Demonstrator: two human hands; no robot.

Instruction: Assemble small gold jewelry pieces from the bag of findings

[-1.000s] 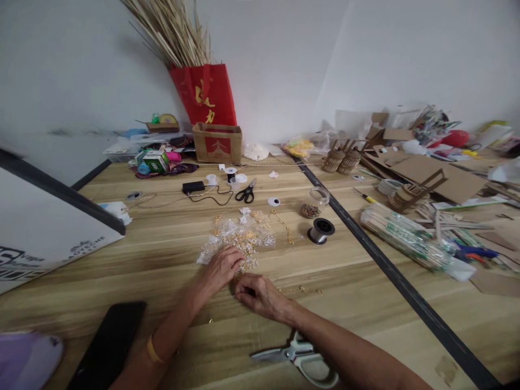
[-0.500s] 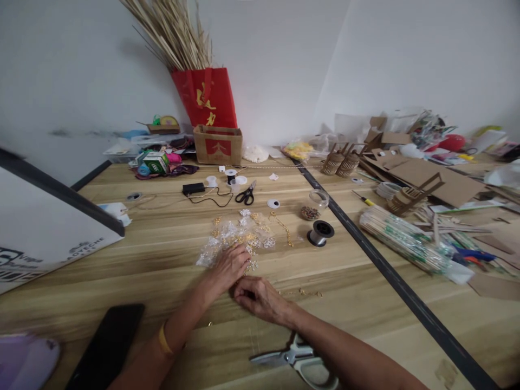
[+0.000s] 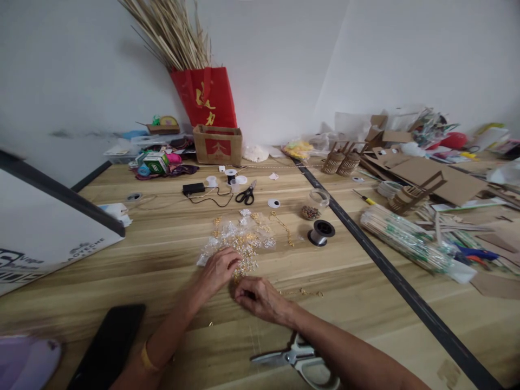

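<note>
Trinket heap (image 3: 244, 238): one, on the wooden worktop (image 3: 142, 244), taken as the clock's centre, twelve toward the wall (image 3: 284, 81); its pieces are too small to count.
Heap's look: shiny gold and silver bits, loosely scattered, mixed with crinkled clear plastic (image 3: 208, 246).
Left hand (image 3: 219, 266): at seven, over the heap's near edge; fingers bent and close together, their tips too unclear to tell whether they pinch anything.
Right hand (image 3: 260, 297): at five, just beside the heap; fingers curled inward, whether pinching anything I cannot tell.
Gold chains: two; the far chain (image 3: 288, 234) near three, the near chain (image 3: 303, 292) at four, by the right wrist.
Gold ring (image 3: 210, 324): one, at seven.
Scissors: two pairs; black-handled scissors (image 3: 246, 195) at twelve, pale-handled scissors (image 3: 290, 355) at five, partly hidden by the right forearm.
Wire spool (image 3: 320, 233): one, at three, black-ended.
Jar (image 3: 316, 203): one, clear, at two, multicoloured beads (image 3: 310, 212) inside.
Bags: two, at eleven; red bag (image 3: 221, 100) behind brown bag (image 3: 217, 145).
</note>
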